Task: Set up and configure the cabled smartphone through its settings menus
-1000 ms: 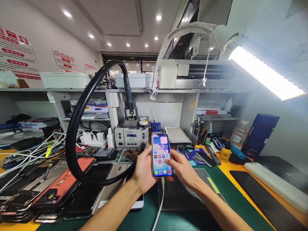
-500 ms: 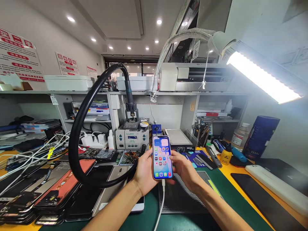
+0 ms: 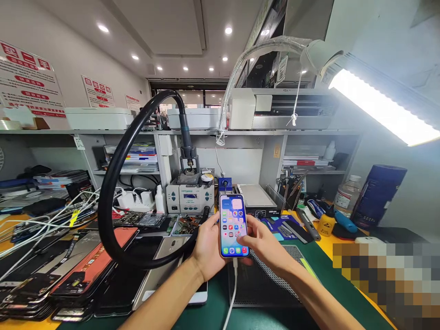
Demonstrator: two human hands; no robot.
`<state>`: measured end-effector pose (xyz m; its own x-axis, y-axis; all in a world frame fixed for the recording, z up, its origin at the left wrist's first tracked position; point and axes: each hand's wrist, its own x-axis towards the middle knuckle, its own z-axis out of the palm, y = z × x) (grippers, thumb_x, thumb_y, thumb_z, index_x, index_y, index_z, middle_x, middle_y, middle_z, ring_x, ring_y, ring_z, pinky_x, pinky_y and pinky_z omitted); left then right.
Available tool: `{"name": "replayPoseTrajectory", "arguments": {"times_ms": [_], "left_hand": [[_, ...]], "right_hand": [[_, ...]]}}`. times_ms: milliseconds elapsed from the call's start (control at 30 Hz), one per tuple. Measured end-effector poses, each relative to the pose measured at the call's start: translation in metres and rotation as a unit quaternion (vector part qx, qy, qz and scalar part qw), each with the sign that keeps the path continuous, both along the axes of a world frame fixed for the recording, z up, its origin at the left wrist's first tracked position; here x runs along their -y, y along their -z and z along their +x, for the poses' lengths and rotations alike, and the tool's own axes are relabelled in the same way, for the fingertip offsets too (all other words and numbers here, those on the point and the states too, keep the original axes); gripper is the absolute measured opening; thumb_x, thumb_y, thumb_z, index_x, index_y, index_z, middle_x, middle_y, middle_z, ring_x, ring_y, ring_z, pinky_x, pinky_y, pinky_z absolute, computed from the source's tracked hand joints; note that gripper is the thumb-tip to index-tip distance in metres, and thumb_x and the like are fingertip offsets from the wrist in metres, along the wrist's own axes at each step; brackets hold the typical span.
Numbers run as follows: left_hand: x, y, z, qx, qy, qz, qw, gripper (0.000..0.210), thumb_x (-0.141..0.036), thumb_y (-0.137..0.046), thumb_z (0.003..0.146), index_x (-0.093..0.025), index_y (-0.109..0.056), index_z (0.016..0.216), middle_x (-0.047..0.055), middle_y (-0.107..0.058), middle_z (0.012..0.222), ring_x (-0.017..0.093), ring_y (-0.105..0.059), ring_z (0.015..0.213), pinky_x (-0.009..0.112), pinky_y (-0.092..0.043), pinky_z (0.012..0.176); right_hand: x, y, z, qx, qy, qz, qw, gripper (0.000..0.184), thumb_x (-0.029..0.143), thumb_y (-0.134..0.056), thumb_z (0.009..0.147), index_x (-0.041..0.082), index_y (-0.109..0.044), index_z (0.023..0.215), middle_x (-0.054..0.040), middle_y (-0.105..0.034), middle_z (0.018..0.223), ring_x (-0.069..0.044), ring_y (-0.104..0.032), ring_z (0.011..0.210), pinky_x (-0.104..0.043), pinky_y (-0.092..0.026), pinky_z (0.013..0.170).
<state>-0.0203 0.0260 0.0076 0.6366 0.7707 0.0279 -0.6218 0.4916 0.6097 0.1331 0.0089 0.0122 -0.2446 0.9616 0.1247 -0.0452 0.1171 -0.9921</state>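
Observation:
My left hand (image 3: pixel 206 245) holds a smartphone (image 3: pixel 233 224) upright by its left edge, its lit screen full of app icons facing me. A white cable (image 3: pixel 232 293) runs down from its bottom port. My right hand (image 3: pixel 264 243) supports the phone's right side, and its thumb lies over the lower right of the screen. Both hands hover above a dark perforated mat (image 3: pixel 264 284) on the green bench mat (image 3: pixel 213 307).
A thick black hose (image 3: pixel 113 183) loops from the hot-air station (image 3: pixel 190 197) over the left side. Stacked phones and screens (image 3: pixel 68 270) and white cables (image 3: pixel 44 215) fill the left. A heating plate (image 3: pixel 254 199), tools, bottle (image 3: pixel 343 195) and blue canister (image 3: pixel 381 195) stand right. A lamp (image 3: pixel 378 107) hangs overhead.
The phone and both hands sit slightly lower and more to the right in view. My right thumb has slid onto the lower right of the screen.

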Motion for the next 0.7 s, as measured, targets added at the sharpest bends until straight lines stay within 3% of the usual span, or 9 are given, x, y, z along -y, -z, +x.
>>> {"name": "replayPoseTrajectory", "arguments": {"times_ms": [100,300,700], "left_hand": [[-0.0001,-0.0007,-0.0002,-0.001,-0.009,-0.002,1.0,0.056,-0.047,-0.038,0.101,-0.006,-0.063,0.131,0.022,-0.069,0.116,0.033,-0.068,0.102,0.045,-0.052,0.087],[0.0001,-0.0022,0.0009,-0.004,-0.016,-0.018,1.0,0.056,-0.046,-0.04,0.101,-0.006,-0.063,0.131,0.021,-0.069,0.116,0.032,-0.069,0.1,0.043,-0.052,0.087],[0.0012,-0.0046,0.0008,-0.007,-0.018,-0.037,0.999,0.055,-0.046,-0.042,0.099,-0.008,-0.063,0.132,0.021,-0.07,0.114,0.032,-0.069,0.095,0.043,-0.054,0.081]], "right_hand": [[-0.0016,0.0044,0.0007,0.024,0.006,0.009,1.0,0.042,0.021,-0.064,0.077,0.02,-0.056,0.119,-0.0018,-0.066,0.089,-0.015,-0.06,0.066,-0.026,-0.046,0.053],[-0.0043,0.0099,0.0003,0.036,0.01,0.032,0.999,0.04,0.027,-0.066,0.083,0.021,-0.055,0.121,-0.0047,-0.069,0.1,-0.018,-0.064,0.079,-0.03,-0.051,0.065],[-0.0019,0.0046,0.0001,-0.01,0.012,0.032,0.999,0.036,0.022,-0.06,0.076,0.019,-0.062,0.112,-0.0027,-0.065,0.094,-0.017,-0.058,0.077,-0.028,-0.045,0.066]]}}
